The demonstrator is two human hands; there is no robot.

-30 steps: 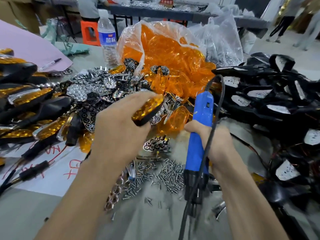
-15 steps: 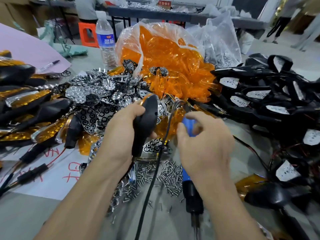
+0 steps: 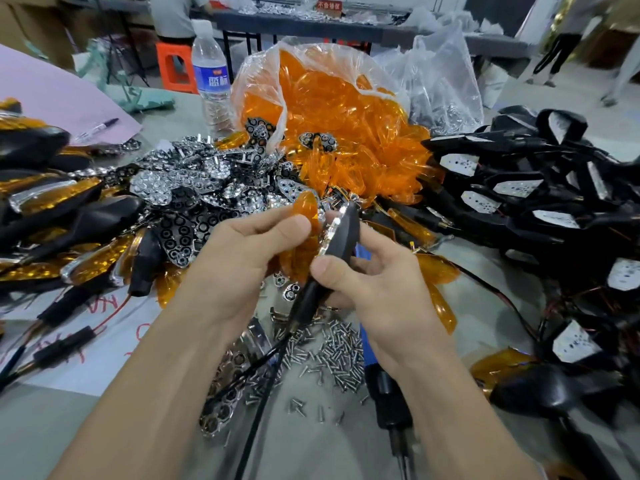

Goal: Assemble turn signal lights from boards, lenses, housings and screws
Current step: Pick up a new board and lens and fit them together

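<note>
My right hand grips a black turn signal housing by its stem, tilted with its chrome-edged face toward the left. My left hand pinches an orange lens right beside the housing's upper end. The blue electric screwdriver lies on the table under my right wrist, mostly hidden. A heap of small silver screws spreads below my hands. Chrome reflector boards pile up behind my left hand. A clear bag of orange lenses stands at the centre back.
Finished amber-and-black lights are stacked at the left. Black housings with white boards and wires heap at the right. A water bottle and a pen on pink paper sit at the back left. People stand beyond the table.
My right hand let go of the blue screwdriver, which now lies on the table, and took hold of the black housing. My left hand now holds an orange lens against it.
</note>
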